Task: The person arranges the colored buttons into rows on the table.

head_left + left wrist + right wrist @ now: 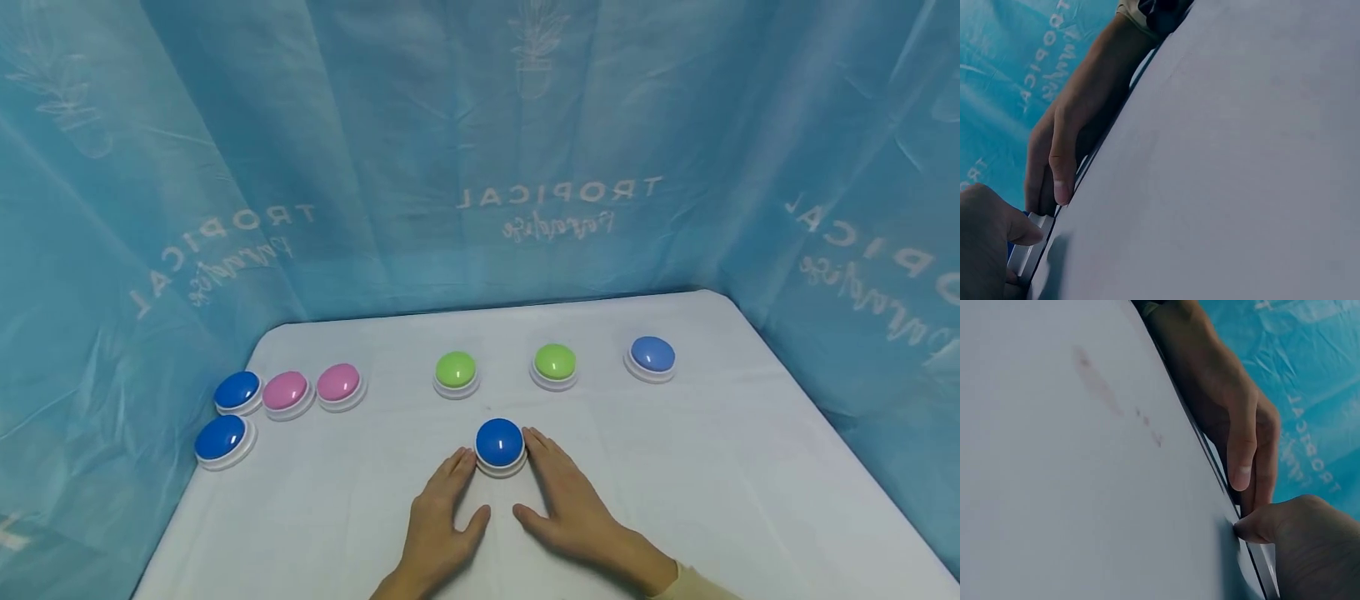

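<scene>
A round push button (500, 442) with a blue dome on a white base sits on the white table between both hands. My left hand (441, 525) rests beside it, straight fingertips at the base's left side. On the other side, the straight fingers of my right hand (570, 508) touch the right edge. Both thumbs stand apart from the button, pointing inward. In the left wrist view, part of the white base (1025, 256) shows past my left thumb. The right wrist view shows only a sliver of the base (1264, 562) beside my right hand (1310, 544).
Behind stand two green buttons (455, 369) and a lighter blue button (652, 355). Two pink buttons (338, 382) and two blue buttons (221, 437) are grouped at the table's left edge. A blue printed curtain (480, 125) surrounds the table (675, 467) at the back and sides.
</scene>
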The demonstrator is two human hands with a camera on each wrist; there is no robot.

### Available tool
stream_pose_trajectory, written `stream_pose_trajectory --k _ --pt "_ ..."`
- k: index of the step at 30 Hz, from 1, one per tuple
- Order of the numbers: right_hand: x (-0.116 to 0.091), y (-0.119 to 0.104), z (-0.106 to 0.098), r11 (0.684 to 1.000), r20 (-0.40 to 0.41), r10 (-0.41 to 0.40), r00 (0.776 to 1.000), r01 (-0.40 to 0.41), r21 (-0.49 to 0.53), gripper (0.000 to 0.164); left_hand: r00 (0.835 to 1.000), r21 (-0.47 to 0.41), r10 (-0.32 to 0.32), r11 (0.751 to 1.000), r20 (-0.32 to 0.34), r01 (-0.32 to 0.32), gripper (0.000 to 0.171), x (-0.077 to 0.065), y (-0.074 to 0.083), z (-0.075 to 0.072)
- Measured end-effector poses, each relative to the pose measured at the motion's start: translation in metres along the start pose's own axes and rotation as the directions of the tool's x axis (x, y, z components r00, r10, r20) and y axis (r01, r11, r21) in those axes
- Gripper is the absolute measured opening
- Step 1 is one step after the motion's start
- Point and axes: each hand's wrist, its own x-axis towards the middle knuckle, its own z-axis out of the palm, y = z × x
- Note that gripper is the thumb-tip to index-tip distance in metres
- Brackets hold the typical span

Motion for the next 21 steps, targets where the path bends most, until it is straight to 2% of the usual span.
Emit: stream_pose_trajectory --k 7,14,21 --pt "-0.017 0.018 -0.017 0.998 -0.071 0.048 0.996 -0.050 -0.033 0.097 0.995 -0.057 0.094 0.994 0.034 -0.092 0.073 0.014 0.018 0.017" --pt "-0.027 0.035 -0.031 0.993 -0.142 0.088 0.986 -0.098 -0.066 0.094 0.978 -0.078 0.169 0.984 0.122 -0.160 0.074 0.028 0.029 0.033" --pt "-0.035 0.051 -0.047 0.984 -0.177 0.150 0.973 -0.164 -0.069 0.092 0.959 -0.097 0.227 0.972 0.168 -0.213 0.072 0.048 0.044 0.048"
